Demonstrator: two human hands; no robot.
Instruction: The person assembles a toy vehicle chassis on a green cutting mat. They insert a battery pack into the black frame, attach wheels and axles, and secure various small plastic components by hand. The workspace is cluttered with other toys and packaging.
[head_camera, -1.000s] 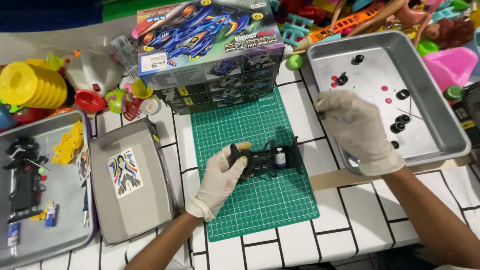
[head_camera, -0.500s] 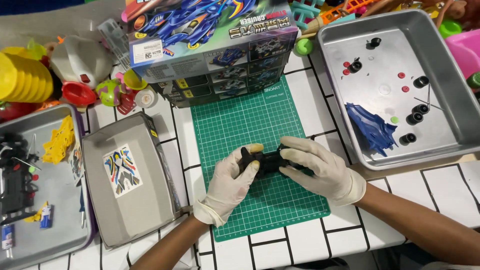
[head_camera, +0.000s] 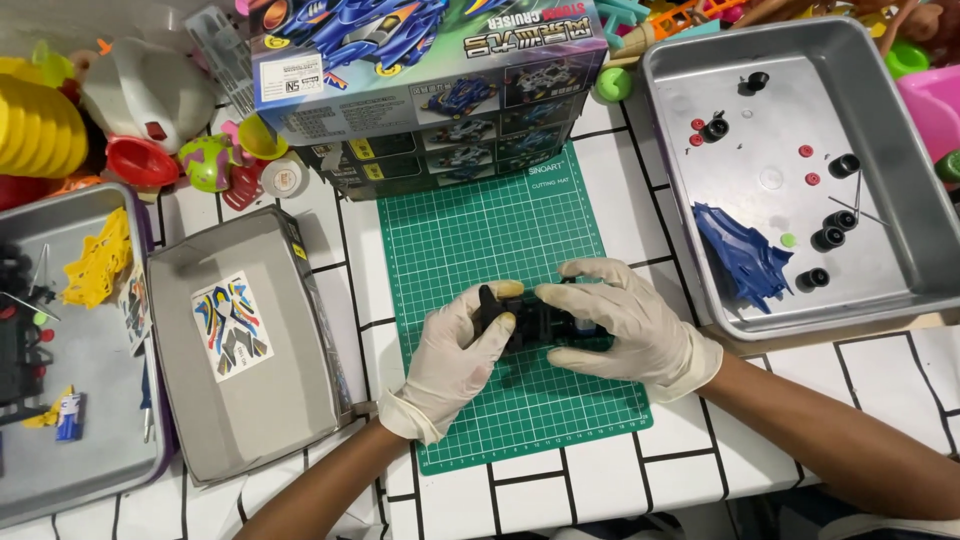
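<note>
A black toy car chassis (head_camera: 520, 318) rests just above the green cutting mat (head_camera: 480, 230), held between both gloved hands. My left hand (head_camera: 455, 350) grips its left end, thumb on top. Over its right half lies my right hand (head_camera: 620, 320), fingers closed and hiding much of it. In the metal tray (head_camera: 900, 130) to the right are a blue car body shell (head_camera: 745, 255), black wheels (head_camera: 828, 238) and small red parts (head_camera: 806, 152).
A toy car kit box (head_camera: 430, 90) stands behind the mat. A grey box lid holding a sticker sheet (head_camera: 232, 330) lies to the left, beside a second tray (head_camera: 70, 340) with yellow and black parts. Colourful plastic toys crowd the far edge.
My right hand came back from the metal tray to the chassis on the mat. The blue body shell now lies uncovered in the tray. The camera view moved closer.
</note>
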